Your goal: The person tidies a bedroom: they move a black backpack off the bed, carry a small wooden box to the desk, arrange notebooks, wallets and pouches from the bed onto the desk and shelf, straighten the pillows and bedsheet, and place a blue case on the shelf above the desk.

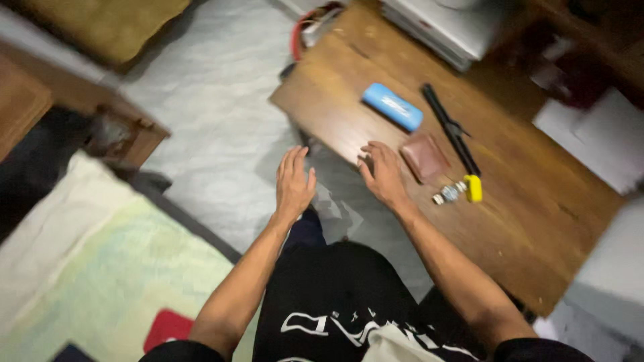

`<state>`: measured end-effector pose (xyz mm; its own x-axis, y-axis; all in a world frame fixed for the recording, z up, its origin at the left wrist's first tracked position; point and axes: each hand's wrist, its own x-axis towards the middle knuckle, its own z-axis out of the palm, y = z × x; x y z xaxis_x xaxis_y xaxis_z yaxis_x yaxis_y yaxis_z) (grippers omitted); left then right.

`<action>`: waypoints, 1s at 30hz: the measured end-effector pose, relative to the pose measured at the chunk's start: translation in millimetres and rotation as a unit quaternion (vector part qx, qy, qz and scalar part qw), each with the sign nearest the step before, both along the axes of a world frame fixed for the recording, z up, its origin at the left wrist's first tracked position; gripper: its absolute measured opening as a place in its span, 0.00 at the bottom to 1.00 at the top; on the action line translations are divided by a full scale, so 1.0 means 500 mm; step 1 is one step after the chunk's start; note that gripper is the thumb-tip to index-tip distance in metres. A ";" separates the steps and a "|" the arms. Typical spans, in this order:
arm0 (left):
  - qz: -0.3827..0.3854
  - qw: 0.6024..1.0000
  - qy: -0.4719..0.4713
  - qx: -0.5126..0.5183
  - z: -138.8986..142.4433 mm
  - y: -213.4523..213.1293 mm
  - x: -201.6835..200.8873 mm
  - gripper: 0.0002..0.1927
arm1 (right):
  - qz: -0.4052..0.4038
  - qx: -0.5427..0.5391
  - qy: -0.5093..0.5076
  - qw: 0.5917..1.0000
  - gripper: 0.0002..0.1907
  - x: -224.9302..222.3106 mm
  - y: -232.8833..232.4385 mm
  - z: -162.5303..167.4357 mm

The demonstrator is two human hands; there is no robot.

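Observation:
My right hand rests with spread fingers on the near edge of a low wooden table, just left of a brown leather wallet. My left hand hovers open over the pale floor, a little off the table's edge, holding nothing. Farther back on the table lies a blue oblong case. A long black tool lies to the right of the wallet, and a small yellow and silver object sits near its end. The picture is motion-blurred.
A white box-like appliance stands at the table's far end. A wooden piece of furniture is at the left, a pale cushion or mattress at the lower left with a red object on it. My legs in black shorts fill the bottom.

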<state>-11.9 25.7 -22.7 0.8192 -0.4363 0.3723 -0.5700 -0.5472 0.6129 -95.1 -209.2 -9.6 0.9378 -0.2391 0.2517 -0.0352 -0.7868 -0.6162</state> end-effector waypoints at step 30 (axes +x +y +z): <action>0.796 0.603 -0.041 -0.031 0.085 0.971 -0.655 0.22 | 0.820 -0.101 0.112 0.552 0.21 0.095 1.428 0.094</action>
<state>-339.4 511.0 19.8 0.1595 0.8956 0.4154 0.6168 -0.4189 0.6664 -47.5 504.7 37.4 -0.1357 0.9895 -0.0494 0.7692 0.0738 -0.6347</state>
